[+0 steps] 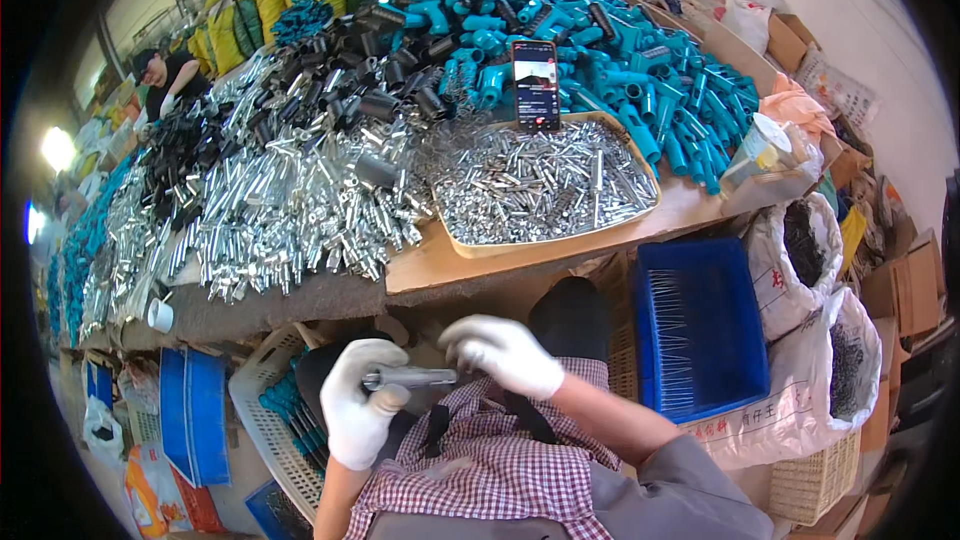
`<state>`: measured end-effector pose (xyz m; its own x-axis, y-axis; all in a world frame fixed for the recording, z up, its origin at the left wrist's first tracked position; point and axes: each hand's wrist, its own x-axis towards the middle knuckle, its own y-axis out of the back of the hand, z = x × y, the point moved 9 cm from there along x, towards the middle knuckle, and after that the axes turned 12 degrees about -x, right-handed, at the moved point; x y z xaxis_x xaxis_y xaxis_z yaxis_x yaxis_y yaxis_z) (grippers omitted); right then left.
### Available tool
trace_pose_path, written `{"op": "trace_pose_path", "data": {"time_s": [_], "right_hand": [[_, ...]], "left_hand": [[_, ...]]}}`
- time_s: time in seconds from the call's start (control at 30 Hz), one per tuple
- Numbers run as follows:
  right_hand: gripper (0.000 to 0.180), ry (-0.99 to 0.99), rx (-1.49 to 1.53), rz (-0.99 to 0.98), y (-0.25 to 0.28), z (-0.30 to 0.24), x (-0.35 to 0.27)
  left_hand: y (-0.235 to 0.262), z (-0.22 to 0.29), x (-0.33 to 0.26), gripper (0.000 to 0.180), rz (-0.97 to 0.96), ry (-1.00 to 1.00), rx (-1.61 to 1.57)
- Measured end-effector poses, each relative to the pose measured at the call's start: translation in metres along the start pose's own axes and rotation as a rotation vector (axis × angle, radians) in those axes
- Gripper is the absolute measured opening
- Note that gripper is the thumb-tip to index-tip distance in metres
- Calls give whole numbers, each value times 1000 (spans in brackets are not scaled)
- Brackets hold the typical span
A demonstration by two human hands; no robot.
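Note:
My left hand [362, 402], in a white glove, is closed around a shiny metal cylinder [418, 377] above my lap. The cylinder lies roughly level, its free end pointing right. Close to that end is my right hand [508, 358], also gloved in white. Its fingers are bent toward the cylinder but blurred, so whether they hold anything small does not show. Ahead of both hands, a cream tray [540, 246] on the workbench holds many small metal pins and springs. A large heap of silver metal parts [300, 205] lies on the bench left of it.
A phone [535, 85] stands at the tray's back edge. Behind are heaped teal plastic housings [600, 50] and black parts [370, 50]. A blue bin [710, 330] and white sacks [790, 405] stand right; a white crate [262, 390] is left. Another person [172, 80] is far left.

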<state>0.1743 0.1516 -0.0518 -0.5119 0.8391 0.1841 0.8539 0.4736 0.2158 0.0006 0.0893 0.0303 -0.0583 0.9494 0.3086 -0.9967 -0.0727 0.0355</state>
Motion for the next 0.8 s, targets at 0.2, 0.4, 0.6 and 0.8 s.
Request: {"op": "trace_pose_path", "data": {"time_s": [0.2, 0.4, 0.6, 0.8], "right_hand": [[14, 284, -804, 767, 188, -70, 11], [7, 250, -1092, 566, 180, -74, 73], [8, 435, -1076, 456, 116, -90, 126], [10, 602, -1356, 322, 70, -101, 152]], "left_hand": [[9, 2, -4, 72, 97, 35, 82], [9, -11, -16, 64, 194, 105, -79], [19, -9, -22, 62, 246, 53, -71], [33, -12, -29, 65, 263, 18, 2]]}}
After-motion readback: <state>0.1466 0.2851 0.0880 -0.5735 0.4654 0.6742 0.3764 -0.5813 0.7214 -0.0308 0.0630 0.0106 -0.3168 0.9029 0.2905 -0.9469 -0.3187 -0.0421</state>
